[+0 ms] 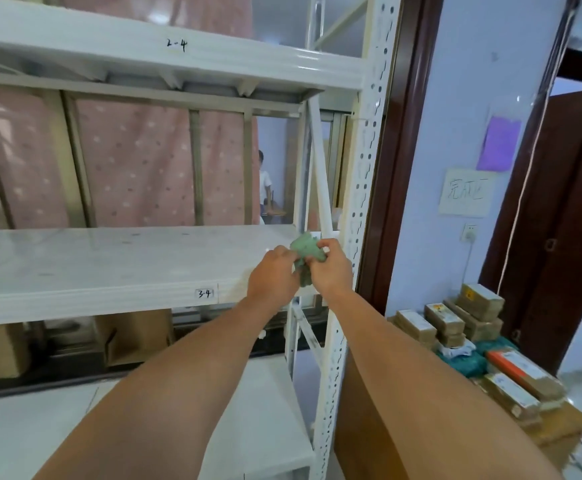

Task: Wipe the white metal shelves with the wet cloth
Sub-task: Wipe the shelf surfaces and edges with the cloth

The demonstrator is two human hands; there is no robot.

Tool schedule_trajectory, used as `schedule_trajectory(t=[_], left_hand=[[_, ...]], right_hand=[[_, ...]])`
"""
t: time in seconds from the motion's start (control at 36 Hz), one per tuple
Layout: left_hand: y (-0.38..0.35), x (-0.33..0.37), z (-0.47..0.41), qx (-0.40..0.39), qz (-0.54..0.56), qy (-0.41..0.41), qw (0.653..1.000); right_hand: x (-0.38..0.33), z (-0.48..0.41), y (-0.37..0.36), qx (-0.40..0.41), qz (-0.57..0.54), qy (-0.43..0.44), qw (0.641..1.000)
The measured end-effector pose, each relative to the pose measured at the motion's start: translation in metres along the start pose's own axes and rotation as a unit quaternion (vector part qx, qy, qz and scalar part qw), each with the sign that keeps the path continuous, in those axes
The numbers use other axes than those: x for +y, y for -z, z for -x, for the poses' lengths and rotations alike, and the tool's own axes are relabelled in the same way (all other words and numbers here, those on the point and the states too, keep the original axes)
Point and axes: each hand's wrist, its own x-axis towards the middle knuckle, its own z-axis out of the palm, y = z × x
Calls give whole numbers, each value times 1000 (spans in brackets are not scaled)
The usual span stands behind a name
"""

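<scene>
Together, left hand [273,276] and right hand [331,268] pinch the green cloth [305,249] over the shelf [109,265] front edge, beside the upright [362,188].

Cloth [305,249] in my left grip [274,273] and right grip [331,268]: mint green, darker where bunched.
Mid shelf [109,265]: white, w/ faint grey smudges and dark specks. Front-edge label [204,293]: white, black handwritten chars.
Upper shelf [144,32]: white, w/ black handwritten mark [176,44].
Upright post [362,168]: white, rows of dark punched holes.
Curtain [137,168] behind rack: dusty pink w/ white and grey dots.
Door frame [404,133]: dark red-brown.
Wall [456,98]: pale blue-lilac.
Paper sheet [499,143]: purple.
Notice [464,194]: white, black strokes.
Cartons [480,303]: tan, some w/ white labels.
Parcel [462,362]: teal green.
Long box [511,363]: orange and white.
</scene>
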Motion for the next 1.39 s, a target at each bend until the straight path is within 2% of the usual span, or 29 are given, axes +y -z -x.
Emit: schedule_trajectory(t=[0.11,0.28,0.42,0.56,0.61,0.67,0.75,0.81,0.92,1.11,1.28,1.39], left_hand=[[-20,2,-8,18,-7,-76,997],[-49,-8,-11,45,-49,-136,988],[-70,-12,-9,50,-86,-138,985],[-78,-10,-14,83,-120,-160,976],[-78,-12,-15,79,-133,-162,975],[-76,-13,-13,80,-134,-161,975],[-77,-14,-10,73,-176,-169,967],[-78,-14,-9,56,-214,-166,961],[-75,-13,-8,25,-246,-147,958],[-65,-7,-7,50,-228,-166,958],[-56,-13,4,46,-270,-133,952],[-40,-30,18,39,-226,-121,966]], right_hand=[[3,-26,-5,16,64,2,998],[13,-54,-15,-32,183,43,982],[16,-69,-11,-78,347,88,931],[12,-77,-9,-98,432,158,883],[17,-82,-11,-118,410,200,882],[21,-86,-12,-192,348,200,896],[26,-84,-16,-308,284,123,900],[29,-81,-22,-318,269,70,906],[30,-83,-26,-330,270,30,904],[35,-88,-32,-344,285,32,894],[29,-88,-47,-363,284,41,886],[26,-88,-61,-374,255,52,890]])
